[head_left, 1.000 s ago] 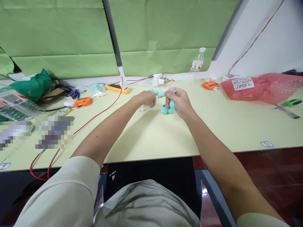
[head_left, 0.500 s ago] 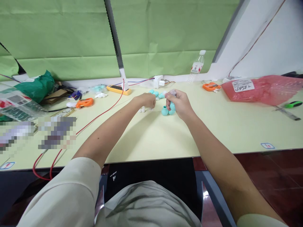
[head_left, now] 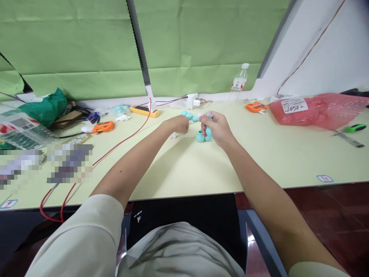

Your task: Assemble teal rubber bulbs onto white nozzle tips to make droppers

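Note:
My left hand (head_left: 181, 124) is closed just above the table, its fingers curled; anything inside them is hidden. Small white pieces (head_left: 173, 135) lie beneath it. My right hand (head_left: 217, 129) is closed around a small piece with a clear, greyish top (head_left: 208, 114), which sticks out above the fingers. Close under that hand stand round teal pieces (head_left: 200, 136), one with an opening at its top. Behind and between the hands are more teal pieces (head_left: 188, 114), partly covered by the fingers.
A yellow multimeter (head_left: 144, 110) and a white plug (head_left: 191, 100) are at the back. Orange-handled tools (head_left: 103, 127) lie left, another orange tool (head_left: 255, 107) right. A plastic bottle (head_left: 240, 80) stands near a red bag (head_left: 314, 111). A red cable (head_left: 123, 141) crosses the left side.
Both hands stay nearly in place and closed. The right hand has shifted very slightly, and the view has moved a little.

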The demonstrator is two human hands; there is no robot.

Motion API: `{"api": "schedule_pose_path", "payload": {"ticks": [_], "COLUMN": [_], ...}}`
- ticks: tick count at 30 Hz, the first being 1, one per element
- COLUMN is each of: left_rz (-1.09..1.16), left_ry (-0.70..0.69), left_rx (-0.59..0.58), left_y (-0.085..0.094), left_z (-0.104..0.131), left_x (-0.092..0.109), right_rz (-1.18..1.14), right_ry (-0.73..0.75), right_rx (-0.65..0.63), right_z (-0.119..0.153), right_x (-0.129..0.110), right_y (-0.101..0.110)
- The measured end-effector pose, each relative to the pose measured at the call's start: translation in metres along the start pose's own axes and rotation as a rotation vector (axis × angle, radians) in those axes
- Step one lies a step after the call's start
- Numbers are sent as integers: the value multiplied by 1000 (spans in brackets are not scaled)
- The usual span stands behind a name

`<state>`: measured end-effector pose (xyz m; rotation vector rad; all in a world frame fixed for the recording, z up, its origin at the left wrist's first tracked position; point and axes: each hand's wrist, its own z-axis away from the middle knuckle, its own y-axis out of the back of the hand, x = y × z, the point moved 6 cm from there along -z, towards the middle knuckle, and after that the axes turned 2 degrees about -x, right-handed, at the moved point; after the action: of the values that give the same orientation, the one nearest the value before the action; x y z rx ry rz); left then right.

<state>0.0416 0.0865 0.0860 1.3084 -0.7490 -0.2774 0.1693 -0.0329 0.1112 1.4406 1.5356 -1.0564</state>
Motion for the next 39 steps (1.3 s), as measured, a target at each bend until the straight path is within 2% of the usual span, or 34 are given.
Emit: {"api": "schedule_pose_path", "payload": {"ticks": [3,6,9,11,13,15,17,19,21,24,27,30,32,33,36,39], "left_rz": [-134,-184,-126,-1,193,352,374,366,400,565,655,574,536,533,511,345], "left_ry": [-42,-82,-119,-192,-310,-398,-455,-449,-424,-372,-351,-270,-122,-45,117,114], "left_rx": [-97,-57,113,293,408,421,462,521,510,475,522,670,781,796,753,647], "left_y": [-5,1,17,29,34,30,22,12,0,-15,-13,6,18,20,16,6], "left_z": [-1,2,18,42,73,101,124,135,135,126,121,122,123,122,117,112], "left_x": [-1,-2,2,10,21,28,30,25,19,12,7,-15,-45,-62,-103,-117], "right_rz": [1,3,20,42,71,124,204,281,318,284,178,96,70,62,40,42], "right_ry": [2,2,-22,-59,-102,-122,-121,-116,-118,-114,-113,-106,-87,-84,-115,-128], "right_rx": [-9,-12,-9,-32,-82,-140,-194,-236,-254,-238,-208,-140,-101,-87,-56,-59], "right_z": [-1,-1,0,1,3,6,8,10,12,13,13,11,9,8,7,7], "right_x": [3,4,5,7,10,13,16,20,24,28,29,27,24,23,23,23], "right_y": [0,0,0,-3,-8,-14,-21,-27,-32,-36,-38,-34,-30,-28,-24,-23]}}
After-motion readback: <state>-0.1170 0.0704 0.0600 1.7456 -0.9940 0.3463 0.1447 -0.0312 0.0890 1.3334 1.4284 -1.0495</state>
